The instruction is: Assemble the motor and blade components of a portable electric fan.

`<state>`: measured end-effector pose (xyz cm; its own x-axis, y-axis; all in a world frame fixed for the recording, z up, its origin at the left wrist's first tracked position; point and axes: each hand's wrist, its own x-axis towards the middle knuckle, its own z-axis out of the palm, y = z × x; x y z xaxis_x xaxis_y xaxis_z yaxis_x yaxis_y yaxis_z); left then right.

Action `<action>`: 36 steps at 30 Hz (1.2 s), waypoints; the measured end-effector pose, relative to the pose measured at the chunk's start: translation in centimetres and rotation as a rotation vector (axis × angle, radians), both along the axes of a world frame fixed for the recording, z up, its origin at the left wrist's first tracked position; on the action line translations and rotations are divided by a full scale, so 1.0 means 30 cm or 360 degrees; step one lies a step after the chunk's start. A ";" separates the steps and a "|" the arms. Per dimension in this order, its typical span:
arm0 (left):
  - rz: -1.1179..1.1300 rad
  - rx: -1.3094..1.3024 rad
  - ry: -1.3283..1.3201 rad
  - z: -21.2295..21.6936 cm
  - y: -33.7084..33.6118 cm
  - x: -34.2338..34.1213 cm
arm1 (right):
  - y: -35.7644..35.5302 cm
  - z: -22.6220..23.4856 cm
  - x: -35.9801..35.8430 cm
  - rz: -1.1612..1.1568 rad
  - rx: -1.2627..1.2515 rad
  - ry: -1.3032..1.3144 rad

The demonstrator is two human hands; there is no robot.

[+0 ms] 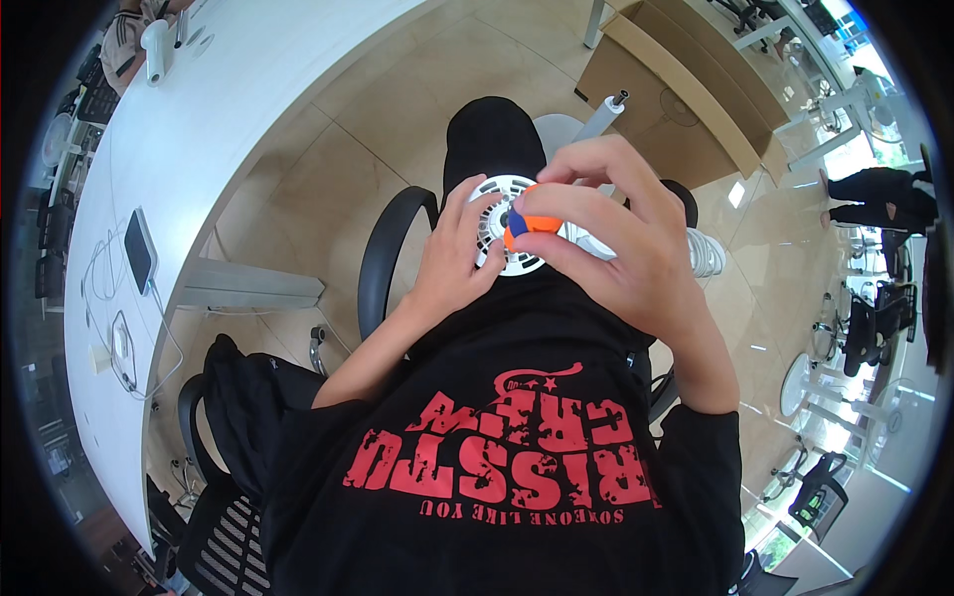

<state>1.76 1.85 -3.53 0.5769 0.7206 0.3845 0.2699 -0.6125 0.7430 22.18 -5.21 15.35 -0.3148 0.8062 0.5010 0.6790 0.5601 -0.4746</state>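
Observation:
A white, round, slotted housing [522, 263], like the motor cover of a fan, rests over my lap. My left hand [449, 256] grips its left edge, with the thumb and fingers on the rim. Above the housing, my right hand [636, 233] pinches the orange and blue handle of a screwdriver [542, 224] between thumb and fingers. The handle points down at the housing's face, and its shaft and tip are hidden. White ribbed parts [706, 254] show to the right, partly behind my right wrist. A white pole [600, 120] with a metal tip rises just past my knees.
A curved white table [248, 94] runs along the left, bearing a phone [140, 250], cables and a white device [155, 52]. An open cardboard box [656, 104] stands on the floor ahead. Beside me are a black armrest [382, 263] and a mesh chair [224, 546]. People are farther off.

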 end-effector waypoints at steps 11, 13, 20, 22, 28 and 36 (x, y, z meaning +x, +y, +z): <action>0.0019 -0.0026 -0.0046 0.000 -0.006 -0.002 | 0.005 -0.018 -0.013 -0.0013 0.0152 0.0044; -0.0004 0.0051 -0.0007 0.002 -0.003 -0.004 | -0.005 -0.008 -0.016 -0.0009 0.0075 0.0083; -0.0019 -0.0041 0.0065 -0.007 -0.004 -0.002 | 0.010 -0.012 -0.026 -0.0057 0.0205 0.0109; 0.0021 -0.0052 -0.0021 0.003 -0.007 0.001 | 0.016 -0.022 -0.020 -0.0030 0.0244 0.0070; 0.0018 0.0007 -0.0050 0.007 -0.003 0.001 | -0.008 -0.012 -0.009 0.0001 0.0078 -0.0038; 0.0012 0.0009 -0.0023 0.000 -0.003 -0.001 | 0.016 -0.023 -0.006 -0.0006 0.0322 -0.0034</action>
